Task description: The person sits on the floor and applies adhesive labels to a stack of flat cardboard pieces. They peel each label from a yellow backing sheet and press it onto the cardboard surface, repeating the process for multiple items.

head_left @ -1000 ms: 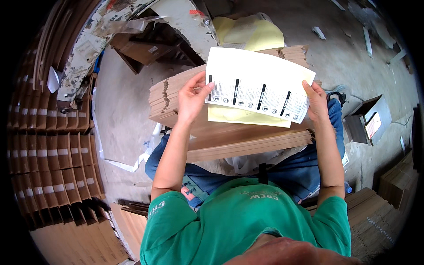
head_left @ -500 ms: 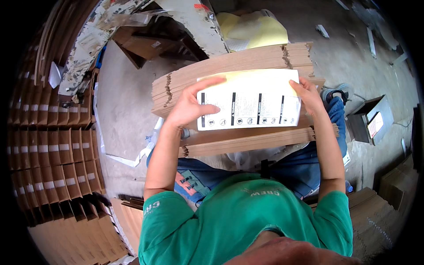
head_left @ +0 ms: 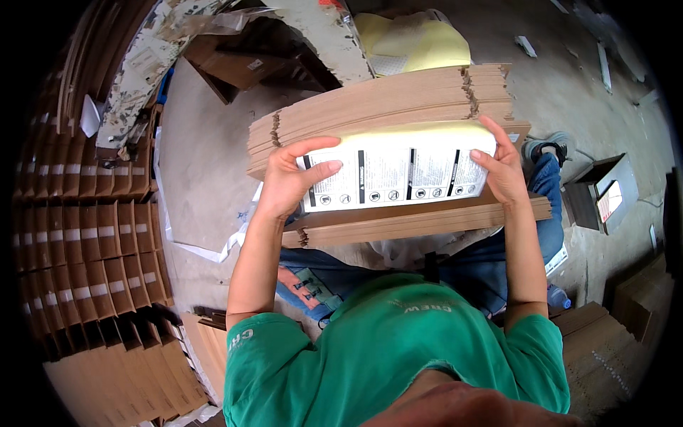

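Both my hands hold a sheet of printed labels, white with black bars and small round symbols, its far edge yellowish and curling over. At its left end, my left hand pinches it with the thumb on the printed face and the fingers along the far edge. My right hand grips the right end, thumb on the print. Under and beyond the sheet lies a stack of flat brown cardboard with notched ends. A nearer row of folded cardboard sits just before my lap.
Partitioned cardboard is piled along the left. Yellow sheets lie behind the stack, beside a worn pale board. An open metal box stands on the floor at right, more flat cardboard at lower right, near a plastic bottle.
The sheet has come slightly nearer and its far edge now bends over. My left hand has shifted a little left, and my right fingers now reach over the sheet's far corner.
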`<control>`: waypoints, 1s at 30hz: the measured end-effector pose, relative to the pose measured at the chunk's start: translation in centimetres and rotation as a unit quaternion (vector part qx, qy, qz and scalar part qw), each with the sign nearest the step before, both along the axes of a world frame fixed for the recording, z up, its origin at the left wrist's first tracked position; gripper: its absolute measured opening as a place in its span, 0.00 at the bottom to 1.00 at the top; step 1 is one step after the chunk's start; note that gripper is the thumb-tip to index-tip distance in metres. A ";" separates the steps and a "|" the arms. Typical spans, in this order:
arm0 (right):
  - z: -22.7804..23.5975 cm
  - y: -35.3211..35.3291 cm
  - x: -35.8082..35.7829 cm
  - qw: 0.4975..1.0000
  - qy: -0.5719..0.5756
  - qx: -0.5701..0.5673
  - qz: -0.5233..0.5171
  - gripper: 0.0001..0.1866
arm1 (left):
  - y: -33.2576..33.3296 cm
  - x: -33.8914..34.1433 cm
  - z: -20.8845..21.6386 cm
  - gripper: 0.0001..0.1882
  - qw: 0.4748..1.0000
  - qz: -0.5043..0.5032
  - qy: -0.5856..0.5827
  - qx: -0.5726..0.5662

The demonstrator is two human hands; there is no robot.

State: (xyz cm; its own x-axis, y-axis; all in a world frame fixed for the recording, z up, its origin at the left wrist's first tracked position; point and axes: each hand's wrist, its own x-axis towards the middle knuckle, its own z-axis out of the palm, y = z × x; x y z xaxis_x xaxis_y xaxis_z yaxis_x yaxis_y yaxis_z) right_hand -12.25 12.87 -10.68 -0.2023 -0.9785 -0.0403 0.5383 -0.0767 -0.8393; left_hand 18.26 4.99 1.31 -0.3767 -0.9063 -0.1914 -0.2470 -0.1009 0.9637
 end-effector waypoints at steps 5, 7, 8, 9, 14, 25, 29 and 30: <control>-1.7 0.7 -0.6 0.997 -0.027 0.065 0.032 0.25 | 0.2 0.2 -0.2 0.16 1.000 -0.020 -0.012 -0.003; -1.3 0.4 -1.0 0.983 0.083 0.155 0.042 0.24 | 0.3 -0.3 0.6 0.16 0.997 -0.015 -0.063 -0.030; -1.0 0.5 -1.0 0.946 0.308 0.098 -0.036 0.25 | 0.4 -0.6 1.1 0.16 0.995 -0.012 -0.089 -0.044; 0.5 0.6 -0.3 0.851 0.512 0.035 -0.111 0.25 | 0.7 -0.9 1.4 0.16 0.991 -0.032 -0.107 -0.073; 6.1 -1.0 6.7 0.786 0.564 -0.246 -0.057 0.24 | 2.0 -3.8 2.6 0.16 0.957 -0.102 -0.202 -0.184; 5.6 -3.1 7.7 0.794 0.502 -0.342 -0.014 0.08 | 1.8 -4.9 5.6 0.09 0.813 -0.195 -0.410 -0.365; 3.6 -2.4 6.3 0.839 0.487 -0.233 0.070 0.10 | 0.7 -4.9 6.4 0.09 0.758 -0.125 -0.424 -0.479; 2.8 -1.8 5.4 0.839 0.502 -0.183 0.102 0.11 | 0.0 -4.5 6.2 0.09 0.755 -0.134 -0.399 -0.503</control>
